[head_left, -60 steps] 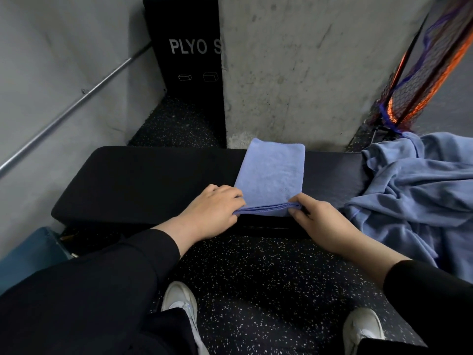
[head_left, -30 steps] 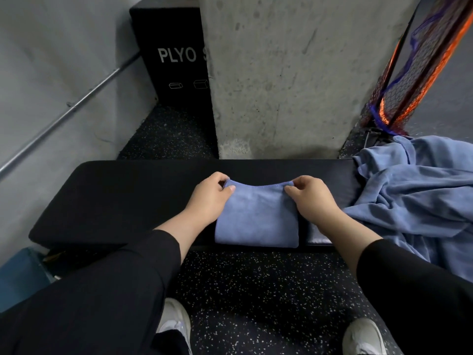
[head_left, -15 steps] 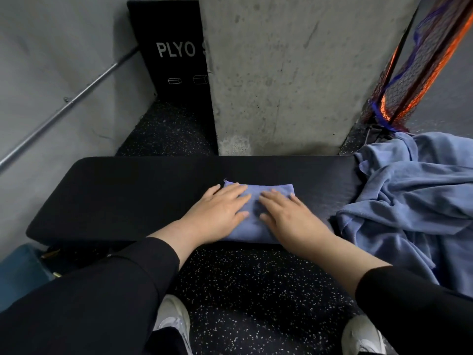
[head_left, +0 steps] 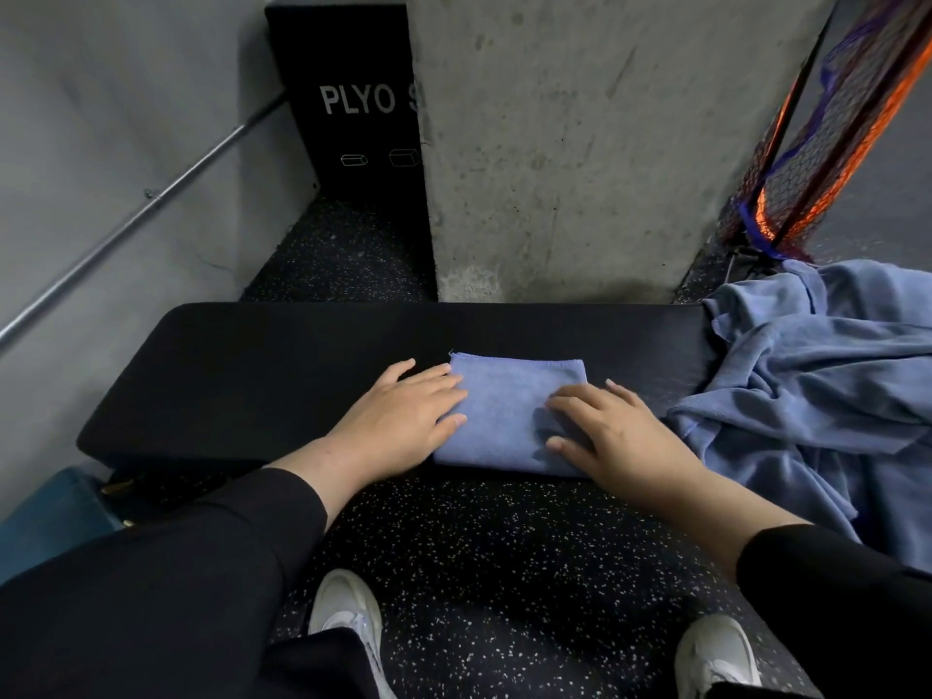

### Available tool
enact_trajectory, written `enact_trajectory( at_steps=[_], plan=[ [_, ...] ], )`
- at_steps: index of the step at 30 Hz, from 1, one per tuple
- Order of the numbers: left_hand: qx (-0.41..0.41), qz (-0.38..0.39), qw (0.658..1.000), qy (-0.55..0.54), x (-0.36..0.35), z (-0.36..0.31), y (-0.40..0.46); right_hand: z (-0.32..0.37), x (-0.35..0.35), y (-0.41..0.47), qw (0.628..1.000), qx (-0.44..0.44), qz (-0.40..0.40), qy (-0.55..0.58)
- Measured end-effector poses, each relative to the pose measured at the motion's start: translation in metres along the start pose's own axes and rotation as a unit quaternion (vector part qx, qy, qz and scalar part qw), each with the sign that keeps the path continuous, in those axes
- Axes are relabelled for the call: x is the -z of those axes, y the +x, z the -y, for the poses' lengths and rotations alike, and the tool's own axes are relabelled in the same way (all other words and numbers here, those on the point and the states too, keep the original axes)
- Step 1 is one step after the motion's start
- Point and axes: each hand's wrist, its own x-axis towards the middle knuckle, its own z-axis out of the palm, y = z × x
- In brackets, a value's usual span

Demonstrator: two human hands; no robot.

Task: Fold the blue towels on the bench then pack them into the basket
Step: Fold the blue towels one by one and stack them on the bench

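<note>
Here, a small folded blue towel (head_left: 509, 416) lies flat on the black padded counter (head_left: 262, 375), near the counter's front edge and slightly toward 3 o'clock of its middle. The left hand (head_left: 398, 426) rests flat at the towel's 9 o'clock side, fingers straight and spread, their tips on the towel's edge. The right hand (head_left: 610, 436) lies flat on the towel's 3 o'clock side, fingers straight and slightly apart, pressing on the cloth. Neither hand grips anything; both are wide and laid palm down.

At 3 o'clock from the folded towel, a heap of loose blue towels (head_left: 817, 396) sits crumpled on the counter's end and spills over its front edge toward the floor. The heap is near the right hand but apart from it.

At 12 o'clock, a concrete pillar (head_left: 580, 143) stands behind the counter, with a black box marked "PLYO" (head_left: 353, 103) at 11 o'clock beside it. An orange and blue net (head_left: 827, 133) hangs at 2 o'clock. At 6 o'clock, two white shoes (head_left: 348, 612) stand on the speckled floor (head_left: 504, 557).
</note>
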Motion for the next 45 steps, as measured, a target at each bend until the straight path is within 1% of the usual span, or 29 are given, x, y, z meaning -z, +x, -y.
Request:
enact_trajectory(
  at_steps=[1,2,4,5,7,9,12,14,17,19,21,24,28,30,32,33,35,36,38,39,41,43,45],
  plan=[
    [-0.018,-0.027,0.999,-0.009,0.003,-0.002,-0.003,-0.002,0.0,-0.004,1.0,0.026,-0.01,-0.005],
    [-0.035,-0.035,0.999,-0.02,0.006,-0.004,-0.006,-0.004,-0.001,-0.008,0.999,0.042,-0.002,-0.009],
    [-0.051,-0.001,0.999,-0.017,0.007,-0.009,-0.011,-0.005,-0.003,-0.014,0.998,0.041,0.039,-0.021],
    [-0.053,0.019,0.998,-0.007,0.005,-0.011,-0.013,-0.006,-0.004,-0.016,0.998,0.037,0.046,-0.026],
    [-0.047,0.041,0.998,0.007,0.002,-0.015,-0.014,-0.005,-0.008,-0.017,0.999,0.033,0.027,-0.01],
    [-0.037,0.045,0.998,0.01,0.001,-0.018,-0.014,-0.002,-0.005,-0.015,0.999,0.017,-0.008,0.029],
    [-0.038,0.021,0.999,0.013,0.001,-0.022,-0.012,0.001,0.005,-0.011,0.998,-0.014,-0.021,0.06],
    [-0.031,-0.003,0.999,-0.009,0.004,-0.022,-0.01,0.002,0.015,-0.011,0.996,-0.035,-0.02,0.084],
    [0.02,-0.006,0.997,-0.072,0.013,-0.023,-0.011,0.002,0.028,-0.013,0.99,-0.078,0.012,0.115],
    [0.079,0.012,0.985,-0.155,0.019,-0.022,-0.012,0.002,0.033,-0.01,0.984,-0.103,0.029,0.143],
    [0.11,0.007,0.969,-0.222,0.025,-0.023,-0.01,0.002,0.036,-0.006,0.978,-0.125,0.032,0.162],
    [0.147,-0.022,0.946,-0.289,0.027,-0.023,-0.001,0.001,0.036,0.003,0.971,-0.154,0.023,0.181],
    [0.198,-0.07,0.921,-0.329,0.021,-0.022,0.015,-0.001,0.032,0.018,0.955,-0.204,-0.017,0.216],
    [0.215,-0.082,0.921,-0.316,0.017,-0.023,0.022,-0.002,0.027,0.025,0.953,-0.222,-0.035,0.202],
    [0.209,-0.101,0.941,-0.246,0.012,-0.023,0.026,-0.003,0.019,0.03,0.967,-0.208,-0.065,0.131],
    [0.186,-0.119,0.958,-0.186,0.009,-0.023,0.028,-0.004,0.014,0.031,0.975,-0.185,-0.09,0.085],
    [0.104,-0.145,0.98,-0.089,0.005,-0.023,0.031,-0.004,0.007,0.034,0.985,-0.116,-0.129,-0.005],
    [0.064,-0.132,0.987,-0.071,0.004,-0.025,0.031,-0.002,0.004,0.034,0.986,-0.078,-0.141,-0.031],
    [0.027,-0.05,0.996,-0.068,0.002,-0.029,0.029,0.0,-0.001,0.031,0.989,-0.014,-0.146,-0.03],
    [0.029,-0.001,0.998,-0.064,0.001,-0.03,0.027,0.001,-0.004,0.028,0.991,-0.001,-0.135,-0.017],
    [0.036,0.061,0.997,-0.031,-0.001,-0.03,0.023,-0.001,-0.008,0.022,0.997,-0.019,-0.071,0.003],
    [0.032,0.087,0.996,0.002,0.0,-0.029,0.019,-0.005,-0.008,0.017,0.999,-0.037,0.012,0.011],
    [0.034,0.1,0.994,0.013,0.001,-0.026,0.016,-0.006,-0.006,0.013,0.997,-0.038,0.063,0.003]
  ],
)
